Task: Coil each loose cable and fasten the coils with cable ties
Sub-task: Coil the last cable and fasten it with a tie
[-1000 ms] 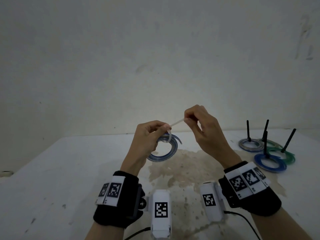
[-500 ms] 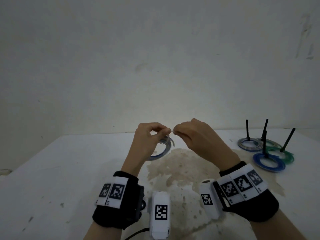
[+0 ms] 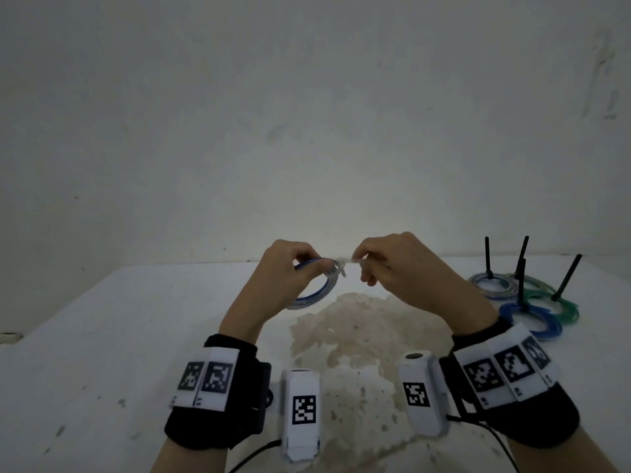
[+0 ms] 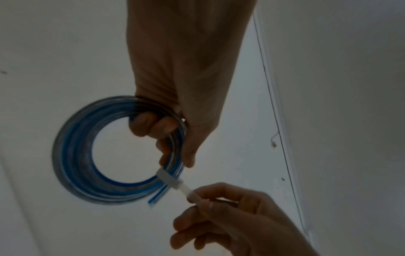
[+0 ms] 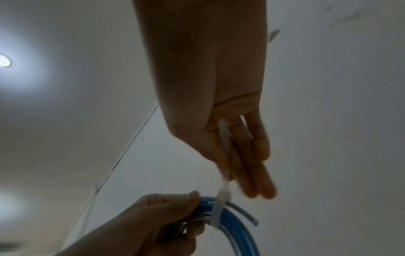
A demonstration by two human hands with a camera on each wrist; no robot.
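Your left hand (image 3: 290,268) grips the blue cable coil (image 4: 87,152) above the desk (image 3: 102,336); your right hand (image 3: 389,264) pinches the tail of the white cable tie (image 4: 168,178) looped around it.

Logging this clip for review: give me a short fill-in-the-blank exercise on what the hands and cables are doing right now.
1. The left hand holds a coil of ____ cable.
2. The right hand pinches the tail of a ____ cable tie looped around that coil.
3. The finished coils on the table lie to the person's ____.
4. Their ties are ____ in colour.

Missing words: blue; white; right; black
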